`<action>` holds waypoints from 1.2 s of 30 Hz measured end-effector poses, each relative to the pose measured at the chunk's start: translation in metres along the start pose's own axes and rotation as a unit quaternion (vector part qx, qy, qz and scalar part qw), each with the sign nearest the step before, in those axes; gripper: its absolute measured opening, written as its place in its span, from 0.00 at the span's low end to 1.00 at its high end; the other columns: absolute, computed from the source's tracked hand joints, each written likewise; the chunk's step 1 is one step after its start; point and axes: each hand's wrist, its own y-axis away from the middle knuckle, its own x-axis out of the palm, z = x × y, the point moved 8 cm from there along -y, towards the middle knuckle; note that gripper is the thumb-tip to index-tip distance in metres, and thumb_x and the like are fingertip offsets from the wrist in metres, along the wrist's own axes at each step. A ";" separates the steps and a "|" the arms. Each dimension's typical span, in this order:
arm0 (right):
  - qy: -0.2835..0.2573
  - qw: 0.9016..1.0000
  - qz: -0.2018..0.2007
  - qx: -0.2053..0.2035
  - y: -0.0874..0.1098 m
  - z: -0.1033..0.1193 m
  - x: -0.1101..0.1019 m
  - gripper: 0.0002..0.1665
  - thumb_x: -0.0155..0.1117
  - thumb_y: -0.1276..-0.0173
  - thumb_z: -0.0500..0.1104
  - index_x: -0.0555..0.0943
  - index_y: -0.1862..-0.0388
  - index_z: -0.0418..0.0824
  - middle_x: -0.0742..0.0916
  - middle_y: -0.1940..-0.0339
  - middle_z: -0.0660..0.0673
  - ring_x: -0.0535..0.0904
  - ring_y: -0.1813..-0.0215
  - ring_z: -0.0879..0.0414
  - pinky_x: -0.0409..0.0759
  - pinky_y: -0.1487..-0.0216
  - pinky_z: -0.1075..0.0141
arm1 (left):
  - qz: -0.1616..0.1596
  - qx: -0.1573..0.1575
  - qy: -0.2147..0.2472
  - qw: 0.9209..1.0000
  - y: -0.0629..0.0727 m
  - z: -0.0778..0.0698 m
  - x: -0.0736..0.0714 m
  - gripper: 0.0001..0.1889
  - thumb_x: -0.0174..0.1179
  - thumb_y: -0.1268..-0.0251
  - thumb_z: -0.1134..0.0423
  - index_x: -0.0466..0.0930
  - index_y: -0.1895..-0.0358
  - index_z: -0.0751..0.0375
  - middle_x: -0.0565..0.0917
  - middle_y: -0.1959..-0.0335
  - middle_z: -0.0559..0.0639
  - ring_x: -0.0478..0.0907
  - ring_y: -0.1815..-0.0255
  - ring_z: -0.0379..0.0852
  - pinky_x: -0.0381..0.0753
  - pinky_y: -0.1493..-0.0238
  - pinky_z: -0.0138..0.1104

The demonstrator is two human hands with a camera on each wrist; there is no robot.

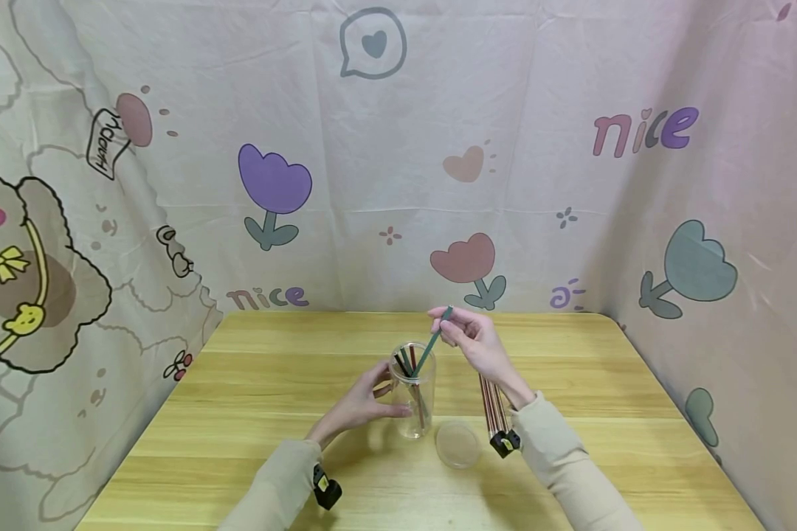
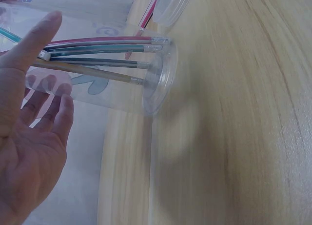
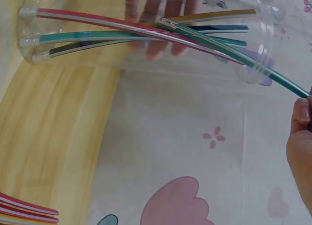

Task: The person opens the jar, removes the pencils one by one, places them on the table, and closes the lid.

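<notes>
A clear plastic jar (image 1: 428, 402) stands upright on the wooden table. My left hand (image 1: 355, 404) holds it from the left, thumb at the near side and fingers round the far side. Several pencils lean inside, among them a red pencil (image 3: 97, 18), a dark pencil (image 2: 102, 62) and a brown pencil (image 2: 92, 71). Above the rim, my right hand (image 1: 474, 343) pinches the upper end of a green pencil (image 1: 433, 345). That pencil slants down through the jar's mouth. Its metal-banded eraser end (image 3: 166, 23) is inside the jar, above the bottom.
On the table (image 1: 239, 413), a round clear lid (image 1: 458, 445) lies just right of the jar. A row of striped pencils (image 1: 493, 404) lies farther right, partly under the right forearm. Printed cloth (image 1: 372, 162) hangs behind and at both sides.
</notes>
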 end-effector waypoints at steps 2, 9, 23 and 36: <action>0.000 1.000 -0.005 -0.012 0.000 0.003 -0.004 0.13 0.54 0.24 0.32 0.79 0.49 0.22 0.85 0.70 0.57 0.67 0.74 0.64 0.67 0.73 0.76 | 0.000 0.000 -0.002 1.000 0.000 0.000 0.000 0.45 0.76 0.46 0.63 0.62 0.25 0.58 0.73 0.30 0.62 0.68 0.26 0.65 0.68 0.24 0.57; 0.017 0.998 -0.054 -0.009 0.001 0.010 -0.016 0.10 0.49 0.20 0.36 0.77 0.52 0.31 0.91 0.67 0.61 0.76 0.76 0.65 0.74 0.76 0.73 | 0.000 -0.004 -0.002 1.000 0.000 0.001 -0.001 0.45 0.76 0.46 0.63 0.62 0.26 0.60 0.72 0.30 0.63 0.68 0.27 0.67 0.69 0.24 0.57; -0.032 0.995 -0.092 -0.019 0.004 0.018 -0.028 0.16 0.49 0.21 0.31 0.74 0.39 0.40 0.89 0.66 0.55 0.79 0.74 0.64 0.82 0.71 0.74 | 0.001 0.001 -0.002 1.000 0.001 0.001 -0.001 0.46 0.76 0.47 0.63 0.60 0.24 0.59 0.72 0.29 0.63 0.68 0.27 0.67 0.69 0.24 0.56; -0.152 0.976 -0.154 -0.017 0.009 0.015 -0.050 0.14 0.55 0.25 0.30 0.87 0.55 0.42 0.92 0.64 0.50 0.85 0.65 0.62 0.86 0.64 0.75 | 0.000 0.010 -0.006 1.000 0.001 0.001 -0.001 0.46 0.76 0.47 0.64 0.60 0.25 0.60 0.72 0.30 0.63 0.69 0.27 0.66 0.70 0.24 0.55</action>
